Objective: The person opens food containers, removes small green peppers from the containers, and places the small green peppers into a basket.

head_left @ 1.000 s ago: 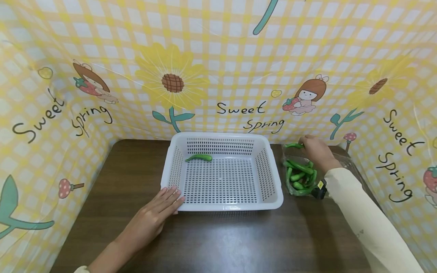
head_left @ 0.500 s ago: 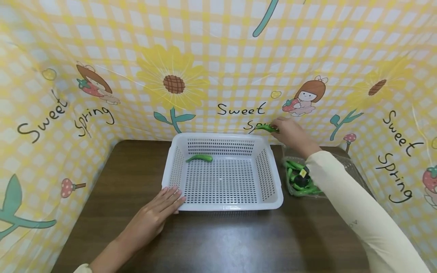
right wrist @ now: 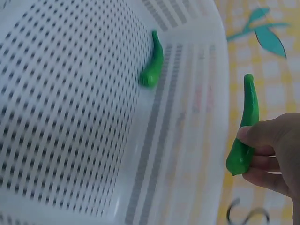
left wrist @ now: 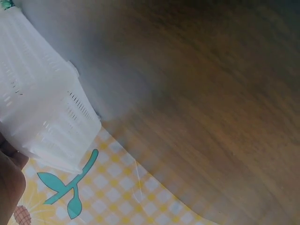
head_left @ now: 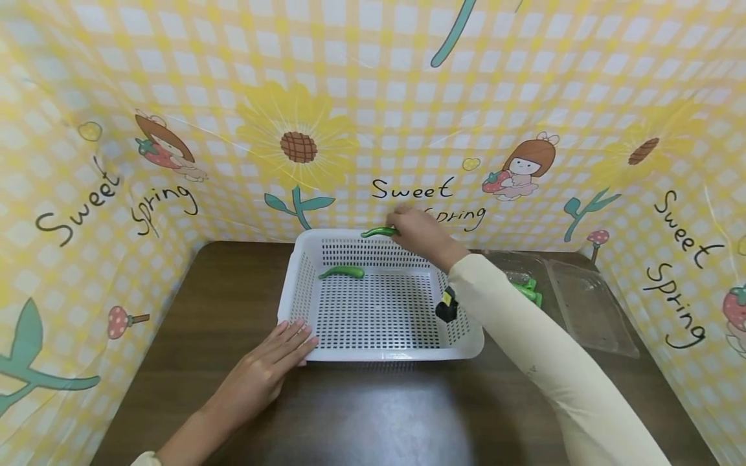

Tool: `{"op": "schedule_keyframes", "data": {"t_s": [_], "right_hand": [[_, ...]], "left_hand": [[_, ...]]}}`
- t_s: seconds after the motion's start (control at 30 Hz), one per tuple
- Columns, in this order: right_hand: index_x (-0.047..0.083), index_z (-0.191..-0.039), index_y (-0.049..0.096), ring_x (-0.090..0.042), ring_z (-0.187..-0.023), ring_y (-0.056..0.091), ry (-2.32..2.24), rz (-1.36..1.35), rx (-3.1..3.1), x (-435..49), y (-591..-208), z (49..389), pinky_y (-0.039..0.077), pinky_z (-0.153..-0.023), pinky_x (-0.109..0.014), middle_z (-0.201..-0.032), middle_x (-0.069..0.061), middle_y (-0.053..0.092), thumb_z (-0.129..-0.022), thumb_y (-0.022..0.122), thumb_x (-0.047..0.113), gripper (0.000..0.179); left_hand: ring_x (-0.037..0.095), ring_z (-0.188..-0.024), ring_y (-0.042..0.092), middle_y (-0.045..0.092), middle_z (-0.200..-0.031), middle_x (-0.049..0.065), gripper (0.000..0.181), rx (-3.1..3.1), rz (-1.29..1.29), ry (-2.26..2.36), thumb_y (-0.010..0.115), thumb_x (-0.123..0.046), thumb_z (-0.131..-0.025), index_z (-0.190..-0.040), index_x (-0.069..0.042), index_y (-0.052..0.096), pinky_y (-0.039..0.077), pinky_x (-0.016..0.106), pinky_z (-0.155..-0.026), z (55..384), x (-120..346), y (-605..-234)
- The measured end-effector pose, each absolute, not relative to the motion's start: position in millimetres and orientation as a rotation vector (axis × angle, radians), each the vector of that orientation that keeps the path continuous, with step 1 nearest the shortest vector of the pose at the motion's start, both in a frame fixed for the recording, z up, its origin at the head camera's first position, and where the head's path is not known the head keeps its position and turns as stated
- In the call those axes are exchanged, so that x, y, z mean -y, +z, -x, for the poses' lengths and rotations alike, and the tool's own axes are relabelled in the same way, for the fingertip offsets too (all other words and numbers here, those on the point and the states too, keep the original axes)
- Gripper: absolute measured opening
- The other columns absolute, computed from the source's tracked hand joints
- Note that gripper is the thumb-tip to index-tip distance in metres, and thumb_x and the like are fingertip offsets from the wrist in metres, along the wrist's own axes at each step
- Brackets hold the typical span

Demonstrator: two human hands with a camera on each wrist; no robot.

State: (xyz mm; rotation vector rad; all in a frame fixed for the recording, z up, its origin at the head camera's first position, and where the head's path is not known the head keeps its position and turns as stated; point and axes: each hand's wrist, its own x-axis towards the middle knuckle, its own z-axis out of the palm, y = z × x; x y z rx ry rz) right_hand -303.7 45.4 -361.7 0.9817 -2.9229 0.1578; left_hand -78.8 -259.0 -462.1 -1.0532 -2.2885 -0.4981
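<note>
Held green pepper [head_left: 377,232]: one piece, slender, slightly curved, glossy; is hanging in the air at the basket's 12 o'clock, by the far rim, its narrow end pointing towards 9 o'clock. Right hand [head_left: 422,234]: is pinching this pepper near its thick end, the thumb pressing on one face and the curled fingers backing the other. Basket [head_left: 393,354]: white plastic, rectangular, perforated on floor and walls; is sitting on the table, directly below and nearer the wearer than the held piece. Second green pepper [head_left: 342,272]: one piece; is lying on the basket floor towards 11 o'clock, close along the far wall, thick end facing 3 o'clock. Left hand [head_left: 265,366]: is resting at the basket's 7 o'clock corner, fingers extended over the rim and lying close together; the head view is not showing whether the thumb is hooking beneath. Black device [head_left: 447,307]: yellow-marked; is showing at the right wrist, overlapping the basket's 3 o'clock wall. Cream sleeve [head_left: 542,343]: is covering the right forearm and partly hiding a clear container [head_left: 513,261] at 2 o'clock, where further green peppers [head_left: 529,291] are lying, their count unreadable. Clear flap [head_left: 591,307]: is lying flat at 3 o'clock, just beyond the container. Table [head_left: 373,421]: brown, wood-grained; is supporting basket and container. Checked cloth [head_left: 396,116]: yellow and white, printed with sunflowers and "Sweet Spring"; is enclosing the table from 9 through 12 to 3 o'clock.
</note>
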Motion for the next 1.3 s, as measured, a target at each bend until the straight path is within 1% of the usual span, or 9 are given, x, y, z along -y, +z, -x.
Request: {"op": "schedule_keyframes", "data": {"t_s": [0.2,0.37,0.47,0.7,0.87,1.03,1.17,1.3], "right_hand": [[0.01,-0.114,0.073,-0.017,-0.095,0.067,0.046,-1.065,2.955,-1.9,-373.7,301.0,0.063,-0.081,-0.026,-0.107,-0.004,0.07,-0.097,0.069,0.012,0.017],[0.012,-0.115,0.073,-0.017,-0.096,0.068,-0.039,-1.154,2.981,24.8,-388.3,295.8,0.063,-0.081,-0.027,-0.107,-0.004,0.071,-0.1,0.065,0.011,0.017],[0.011,-0.117,0.072,-0.017,-0.097,0.069,-0.018,-1.173,3.013,34.5,-396.3,293.0,0.062,-0.082,-0.028,-0.109,-0.005,0.072,-0.1,0.068,0.013,0.018],[0.011,-0.112,0.073,-0.016,-0.092,0.07,-0.042,-1.156,3.078,41.7,-412.9,288.7,0.063,-0.082,-0.028,-0.105,-0.003,0.074,-0.1,0.068,0.011,0.014],[0.01,-0.108,0.076,-0.015,-0.09,0.069,-0.033,-1.218,3.079,46.1,-421.5,284.4,0.061,-0.084,-0.028,-0.102,-0.002,0.076,-0.096,0.071,0.008,0.013],[0.012,-0.099,0.073,-0.014,-0.09,0.068,-0.124,-1.216,3.08,52.7,-428.7,282.7,0.061,-0.085,-0.029,-0.102,-0.001,0.075,-0.094,0.072,0.006,0.008],[0.014,-0.094,0.071,-0.013,-0.085,0.064,-0.178,-1.207,3.103,57.1,-433.6,282.6,0.06,-0.08,-0.028,-0.1,0.0,0.074,-0.093,0.075,0.009,0.007],[0.014,-0.095,0.072,-0.012,-0.083,0.061,-0.217,-1.209,3.093,59.9,-436.1,282.7,0.059,-0.08,-0.028,-0.1,0.001,0.074,-0.092,0.077,0.012,0.007]], "left_hand": [[0.034,-0.126,0.066,0.068,-0.134,0.018,0.044,2.29,1.043,-0.496,0.036,-0.023,-0.113,-0.13,0.0,0.069,0.039,0.039,-0.126,78.4,258.1,-461.8],[0.035,-0.125,0.067,0.067,-0.134,0.018,0.044,2.302,1.036,-0.492,0.036,-0.024,-0.113,-0.129,0.0,0.069,0.039,0.039,-0.126,75.8,257.6,-462.2],[0.035,-0.125,0.067,0.067,-0.135,0.017,0.045,2.309,1.032,-0.484,0.035,-0.025,-0.113,-0.13,0.0,0.069,0.037,0.037,-0.127,74.1,257.3,-462.8],[0.035,-0.124,0.067,0.067,-0.136,0.017,0.043,2.293,1.044,-0.486,0.036,-0.023,-0.113,-0.132,-0.001,0.068,0.039,0.039,-0.126,75.8,255.4,-463.6],[0.035,-0.124,0.067,0.067,-0.134,0.017,0.044,2.304,1.033,-0.489,0.036,-0.025,-0.113,-0.13,0.0,0.069,0.037,0.037,-0.127,74.7,256.7,-463.0],[0.034,-0.124,0.067,0.068,-0.134,0.016,0.043,2.303,1.032,-0.492,0.037,-0.024,-0.113,-0.131,-0.001,0.068,0.039,0.038,-0.126,75.7,256.9,-462.4],[0.035,-0.123,0.068,0.068,-0.134,0.016,0.044,2.306,1.029,-0.485,0.036,-0.025,-0.113,-0.131,-0.002,0.069,0.039,0.038,-0.126,76.6,256.6,-462.6],[0.035,-0.122,0.068,0.069,-0.133,0.016,0.044,2.29,1.028,-0.477,0.036,-0.025,-0.113,-0.13,-0.001,0.069,0.04,0.038,-0.126,77.9,257.0,-463.2]]}}
